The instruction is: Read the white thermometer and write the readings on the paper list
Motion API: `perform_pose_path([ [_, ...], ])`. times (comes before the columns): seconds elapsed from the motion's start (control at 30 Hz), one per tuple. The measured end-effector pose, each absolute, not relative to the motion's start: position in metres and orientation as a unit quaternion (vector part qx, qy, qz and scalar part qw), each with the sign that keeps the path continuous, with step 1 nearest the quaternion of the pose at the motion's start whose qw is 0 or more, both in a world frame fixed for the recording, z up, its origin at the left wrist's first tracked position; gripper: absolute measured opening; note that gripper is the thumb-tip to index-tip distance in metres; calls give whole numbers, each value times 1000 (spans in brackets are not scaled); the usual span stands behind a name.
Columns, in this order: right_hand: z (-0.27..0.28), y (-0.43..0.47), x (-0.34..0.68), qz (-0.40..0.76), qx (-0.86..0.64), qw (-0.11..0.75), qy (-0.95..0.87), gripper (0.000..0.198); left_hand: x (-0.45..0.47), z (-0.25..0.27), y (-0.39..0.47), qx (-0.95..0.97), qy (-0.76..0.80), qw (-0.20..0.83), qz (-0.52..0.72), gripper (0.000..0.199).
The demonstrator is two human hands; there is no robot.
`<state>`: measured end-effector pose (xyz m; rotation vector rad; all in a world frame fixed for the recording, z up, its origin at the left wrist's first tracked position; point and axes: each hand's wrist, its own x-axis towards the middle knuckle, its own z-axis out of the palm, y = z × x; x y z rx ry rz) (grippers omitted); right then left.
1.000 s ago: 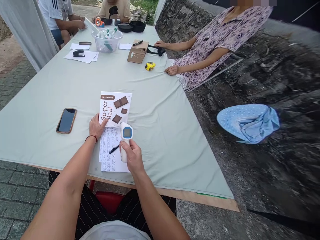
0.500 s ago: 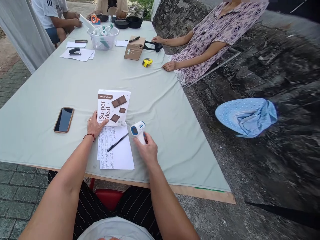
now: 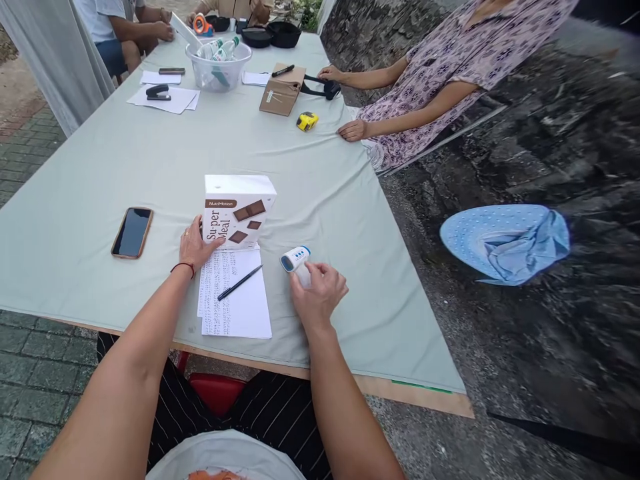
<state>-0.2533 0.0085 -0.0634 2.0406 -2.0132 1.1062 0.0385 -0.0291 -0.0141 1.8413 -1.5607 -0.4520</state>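
Note:
My left hand (image 3: 197, 245) grips the lower left edge of a white box (image 3: 237, 227) printed "Su-per Meal" with brown bar pictures. The box stands upright at the far end of some printed sheets (image 3: 255, 313). A black pen (image 3: 240, 283) lies slantwise on the paper. To the right of the sheets, my right hand (image 3: 320, 290) has its fingers closed on the pale handle of a white and blue infrared thermometer (image 3: 296, 258). The thermometer's head tilts up to the right, close to the cloth, and its handle is partly hidden by my fingers.
A phone (image 3: 132, 232) lies left of the box. Farther back are a yellow tape measure (image 3: 307, 121), a brown notebook (image 3: 281, 93), a stapler (image 3: 159, 93) and a clear basin (image 3: 220, 70) with bottles. A person's hand (image 3: 353, 131) rests at the right table edge.
My right hand has moved right with the thermometer, turning and lowering its head. The box is turned and tipped slightly, so more of its top shows. The view has shifted a little.

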Motion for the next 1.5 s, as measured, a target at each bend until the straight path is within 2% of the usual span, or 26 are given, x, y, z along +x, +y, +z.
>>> perform_pose_path([
  [0.1,-58,10,-234,374,726,-4,-577,27,39,-15,-30,701,-610,329,-167,76],
  [0.2,-59,8,-215,343,793,-54,-501,30,39,-15,-30,699,-614,326,-164,74],
  [0.3,-65,4,-207,311,825,-62,-468,36,39,-15,-30,695,-620,322,-169,70],
  [0.47,-68,4,-214,292,843,-82,-443,24,37,-13,-29,693,-620,323,-175,68],
  [0.57,-62,8,-218,333,828,-120,-435,21,36,-12,-28,694,-619,323,-175,72],
  [0.73,-48,15,-201,512,664,-269,-473,15,35,-9,-28,705,-613,305,-183,76],
  [0.83,-43,18,-180,541,576,-392,-471,14,34,-7,-28,709,-612,302,-178,75],
  [0.9,-43,21,-166,530,546,-441,-476,17,34,-7,-28,710,-612,301,-174,74],
  [0.97,-45,25,-156,523,527,-453,-494,19,34,-7,-28,707,-616,302,-171,73],
  [1.13,-51,30,-149,518,523,-415,-535,18,34,-8,-27,702,-620,308,-166,72],
  [1.5,-52,31,-153,491,561,-421,-517,19,33,-9,-27,701,-624,303,-164,73],
])
